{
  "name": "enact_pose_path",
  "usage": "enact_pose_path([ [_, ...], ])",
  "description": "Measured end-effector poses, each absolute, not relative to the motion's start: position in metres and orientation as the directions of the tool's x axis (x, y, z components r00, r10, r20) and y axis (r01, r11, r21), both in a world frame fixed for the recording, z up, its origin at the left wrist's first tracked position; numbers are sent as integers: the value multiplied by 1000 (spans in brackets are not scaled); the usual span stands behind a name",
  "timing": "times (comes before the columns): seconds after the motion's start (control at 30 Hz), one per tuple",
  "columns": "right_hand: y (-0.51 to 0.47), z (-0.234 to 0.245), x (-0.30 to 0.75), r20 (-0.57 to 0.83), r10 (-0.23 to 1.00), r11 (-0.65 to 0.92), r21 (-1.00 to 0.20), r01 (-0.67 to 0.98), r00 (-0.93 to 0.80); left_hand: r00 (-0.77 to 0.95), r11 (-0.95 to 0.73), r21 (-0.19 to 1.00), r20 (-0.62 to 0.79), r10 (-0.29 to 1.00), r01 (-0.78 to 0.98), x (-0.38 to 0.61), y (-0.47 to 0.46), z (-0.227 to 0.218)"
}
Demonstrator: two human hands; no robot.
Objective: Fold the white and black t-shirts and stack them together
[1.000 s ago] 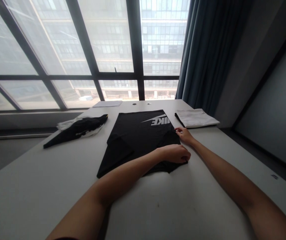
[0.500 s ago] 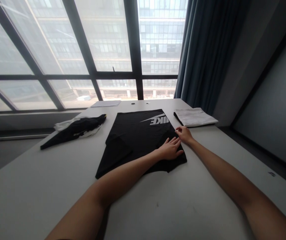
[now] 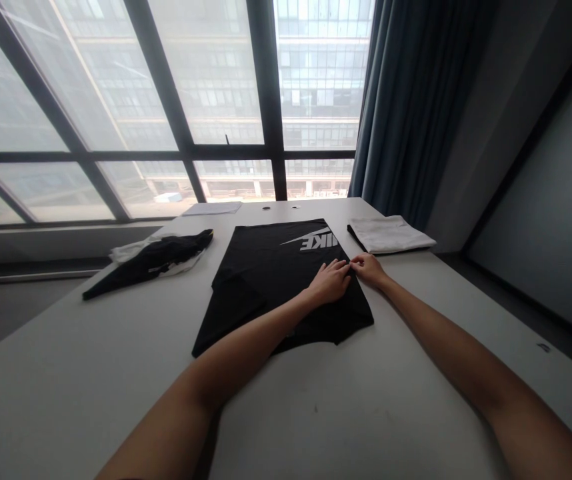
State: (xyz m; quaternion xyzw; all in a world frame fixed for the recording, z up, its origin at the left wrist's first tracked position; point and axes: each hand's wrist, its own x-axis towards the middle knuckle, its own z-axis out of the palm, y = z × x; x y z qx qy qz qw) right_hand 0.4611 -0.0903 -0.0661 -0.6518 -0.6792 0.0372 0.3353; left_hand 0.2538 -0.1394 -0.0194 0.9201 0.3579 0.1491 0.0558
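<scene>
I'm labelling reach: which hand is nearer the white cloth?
Right. The right hand is just short of the white cloth, at the edge of the black shirt; the left hand lies farther left, on the shirt.

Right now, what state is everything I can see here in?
Black shirt, spread flat
White cloth, folded
Black-and-white clothes, loosely bunched
Curtain, gathered aside
Window pane with handle, apparently shut
Left hand, open, palm down on the shirt
Right hand, fingers curled at the shirt's edge; grip unclear
</scene>
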Motion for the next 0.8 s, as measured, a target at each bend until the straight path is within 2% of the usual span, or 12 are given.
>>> enact_pose_path([
  [0.1, -93, -64, 457, 410, 906, 85, -420, 903, 105, 737, -771, 207, 227, 637, 602, 253, -136, -26],
  [0.2, -94, -64, 456, 422, 895, 54, -420, 906, 142, 773, -798, 204, 202, 602, 568, 254, -134, -34],
  [0.4, -93, -66, 461, 421, 897, 79, -451, 889, 134, 780, -772, 145, -6, 625, 619, 250, -137, -29],
  [0.47, -92, -66, 461, 425, 895, 76, -444, 893, 135, 763, -756, 116, -33, 645, 644, 250, -140, -24],
  [0.53, -92, -66, 460, 422, 896, 67, -444, 894, 142, 752, -749, 91, 8, 659, 656, 251, -143, -21],
  [0.67, -94, -64, 457, 404, 903, 54, -445, 894, 147, 762, -787, 85, 203, 614, 611, 255, -141, -28],
  [0.8, -96, -63, 454, 409, 903, 49, -403, 914, 132, 737, -745, 142, 115, 666, 652, 256, -134, -40],
])
